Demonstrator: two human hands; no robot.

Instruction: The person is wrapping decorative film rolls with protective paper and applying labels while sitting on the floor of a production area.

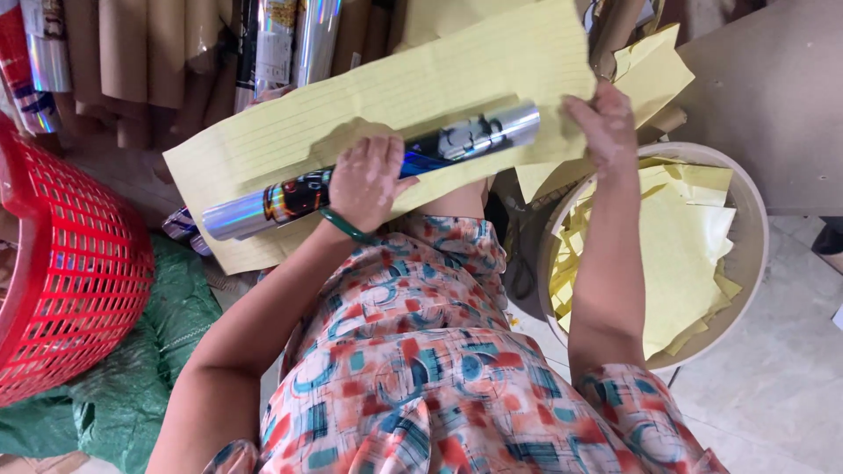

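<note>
The left hand (367, 180) grips a shiny silver foil-wrapped tube (378, 169); the right hand (606, 127) lies flat, fingers open, pressing the lined yellow paper sheet (386, 96) beneath it.

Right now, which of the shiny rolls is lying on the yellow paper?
The silver roll under the left hand; the other shiny rolls stand upright at the back.

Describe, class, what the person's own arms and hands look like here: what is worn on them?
Both arms are bare from the short sleeves down. The sleeves belong to a patterned garment in orange, teal and white swirls. The left hand has a dark green bangle around its wrist. The right hand shows no bangle, glove or other item.
</note>
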